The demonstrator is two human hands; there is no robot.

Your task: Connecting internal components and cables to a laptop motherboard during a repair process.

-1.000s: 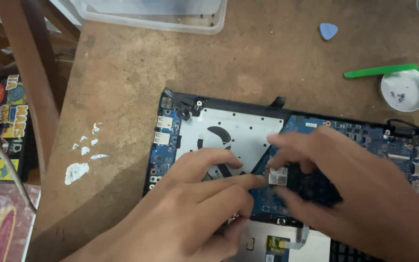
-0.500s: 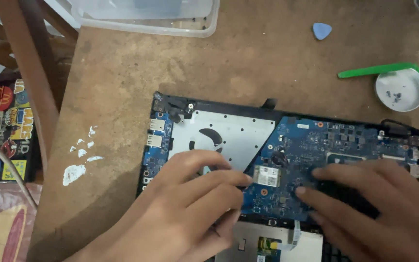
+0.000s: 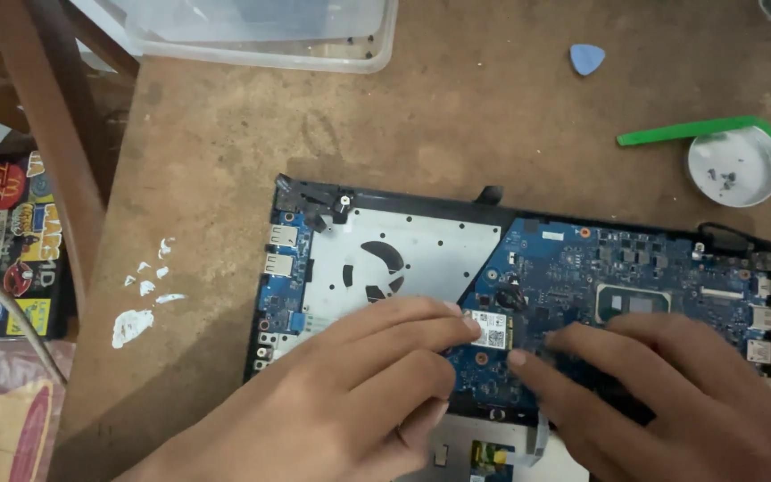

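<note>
Your left hand lies open across the laptop board, its fingertips touching the small white-labelled card from the left. Your right hand rests flat, fingers spread, just right of that card, gripping nothing. The board sits on the brown table.

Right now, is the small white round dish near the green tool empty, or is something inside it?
Not empty. The white round dish stands upright on the table and holds a few small dark bits, too small to identify.
</note>
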